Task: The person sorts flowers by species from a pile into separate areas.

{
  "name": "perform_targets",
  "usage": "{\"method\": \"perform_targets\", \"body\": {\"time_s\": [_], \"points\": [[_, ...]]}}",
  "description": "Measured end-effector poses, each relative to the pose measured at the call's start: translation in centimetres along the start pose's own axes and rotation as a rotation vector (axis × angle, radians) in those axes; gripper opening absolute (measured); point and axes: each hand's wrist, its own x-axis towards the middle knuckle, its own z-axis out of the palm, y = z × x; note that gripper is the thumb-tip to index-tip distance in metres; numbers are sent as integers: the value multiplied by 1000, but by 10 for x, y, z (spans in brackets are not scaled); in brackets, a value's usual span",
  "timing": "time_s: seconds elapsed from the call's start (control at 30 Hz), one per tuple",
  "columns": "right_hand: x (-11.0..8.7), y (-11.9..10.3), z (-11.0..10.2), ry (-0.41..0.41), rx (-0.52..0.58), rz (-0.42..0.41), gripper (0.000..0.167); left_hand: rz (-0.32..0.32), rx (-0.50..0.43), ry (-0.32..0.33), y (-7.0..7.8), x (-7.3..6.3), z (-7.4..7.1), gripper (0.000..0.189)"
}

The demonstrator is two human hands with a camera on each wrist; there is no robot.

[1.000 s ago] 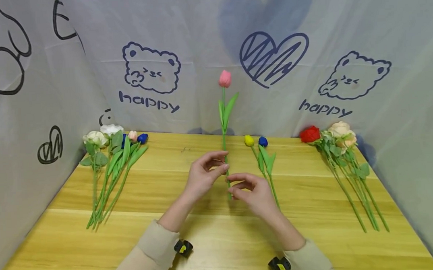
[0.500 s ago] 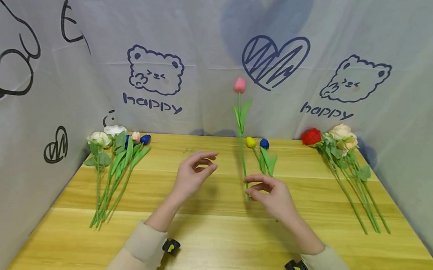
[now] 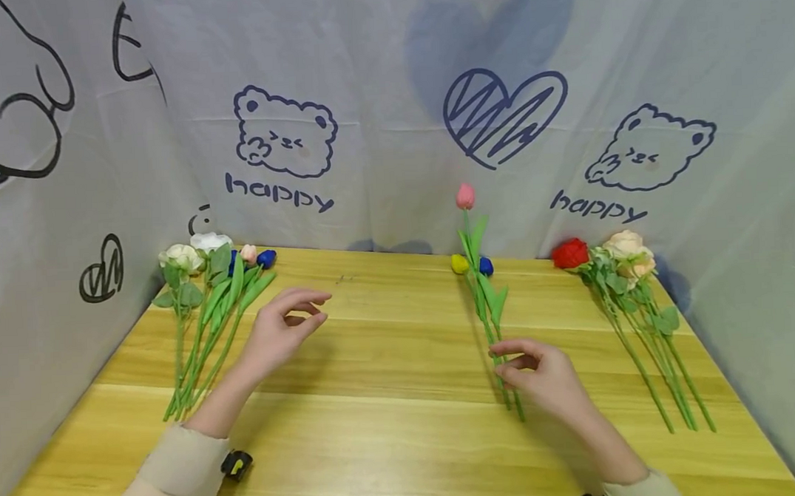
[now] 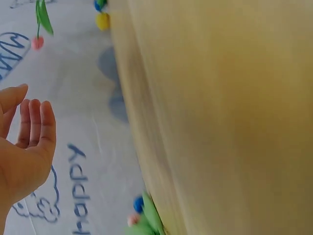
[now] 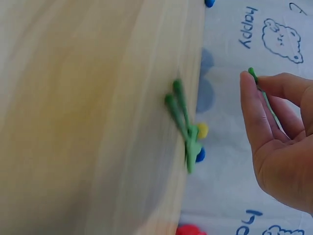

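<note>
My right hand (image 3: 539, 371) pinches the lower stem of a pink artificial tulip (image 3: 465, 198) between thumb and fingers. Its bloom points up and away, over a yellow tulip (image 3: 460, 264) and a blue tulip (image 3: 486, 266) lying on the wooden table (image 3: 380, 456). In the right wrist view, the cut end of the green stem (image 5: 252, 72) pokes out past the fingertips. Nothing is in my left hand (image 3: 284, 330), which hovers above the table with loosely bent fingers, right of the left-hand flower bunch. The left wrist view shows thumb and fingers (image 4: 47, 122) apart.
On the left lies a bunch with white roses (image 3: 180, 257), blue tulips (image 3: 266, 259) and a pale pink bloom (image 3: 247, 253). At the right lie a red rose (image 3: 569, 253) and peach roses (image 3: 627, 245). A printed cloth (image 3: 394, 181) hangs behind the table.
My left hand has let go of the pink tulip's stem and moved left. My right hand has carried the tulip right and lowered it over the yellow and blue tulips.
</note>
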Motion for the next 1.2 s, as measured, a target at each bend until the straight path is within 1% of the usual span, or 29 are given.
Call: {"method": "perform_targets", "body": {"time_s": [0.1, 0.27, 0.33, 0.4, 0.47, 0.53, 0.67, 0.8, 0.87, 1.0, 1.1, 1.2], "points": [[-3, 5, -8, -15, -36, 31, 32, -11, 79, -20, -9, -6, -18, 29], [-6, 14, -17, -50, -104, 49, 30, -44, 193, -49, -23, -14, -47, 30], [-7, 18, -19, -52, -139, 61, 30, -43, 227, -54, -28, -16, -58, 31], [-8, 20, -20, -61, -152, 84, 31, -35, 269, -58, -33, -17, -68, 30], [-9, 22, -21, -75, -148, 106, 32, -22, 306, -68, -39, -19, -78, 31], [-10, 25, -22, -106, -123, 122, 33, -16, 346, -84, -45, -20, -87, 30], [-10, 28, -23, -156, -88, 140, 36, -23, 383, -143, -58, -23, -102, 30], [-9, 30, -23, -176, -77, 141, 37, -62, 407, -213, -69, -24, -114, 31], [-8, 31, -24, -182, -71, 137, 37, -97, 413, -247, -73, -23, -119, 31], [-8, 32, -25, -192, -67, 130, 38, -152, 423, -316, -80, -20, -124, 32], [-8, 32, -26, -197, -66, 137, 38, -159, 440, -349, -82, -17, -124, 34], [-8, 32, -26, -192, -59, 154, 38, -159, 456, -358, -82, -14, -123, 34]]}}
